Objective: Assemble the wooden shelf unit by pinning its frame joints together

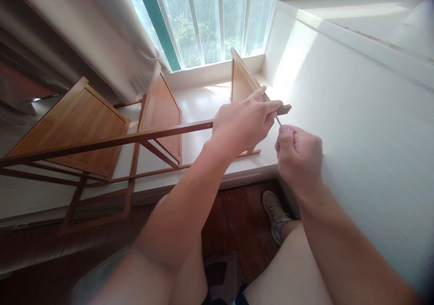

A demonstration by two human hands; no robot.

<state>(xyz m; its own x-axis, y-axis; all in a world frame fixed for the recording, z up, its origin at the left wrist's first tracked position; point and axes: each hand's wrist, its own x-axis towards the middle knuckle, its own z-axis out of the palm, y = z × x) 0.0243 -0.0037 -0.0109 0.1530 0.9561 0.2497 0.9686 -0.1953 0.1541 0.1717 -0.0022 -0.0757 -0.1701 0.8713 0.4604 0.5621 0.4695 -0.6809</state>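
Assembly or adjustment of a wooden rack [95, 142] seems to be in hand, at a joint near the end of its upper rail [176, 130]. The rack stretches along a white ledge [196, 92] below the window [217, 22], with three panels showing; the rightmost panel [241, 77] meets the rail beneath the person's left hand [242, 119]. That hand is wrapped over the rail, fingers curled about it, apparently bracing it. The right hand [300, 156] is clenched around a tool, whose thin shaft [278, 120] runs up to the rail just short of the rail's end.

The step looks like turning a fastener; the next move calls for keeping the shaft seated and in line while the left hand holds the joint steady.

The fastener and the shaft's tip cannot be made out. The fist conceals the handle, so hex key or screwdriver cannot be told. The left palm's contact is hidden too, and the rack's far left side is cut off by the frame.
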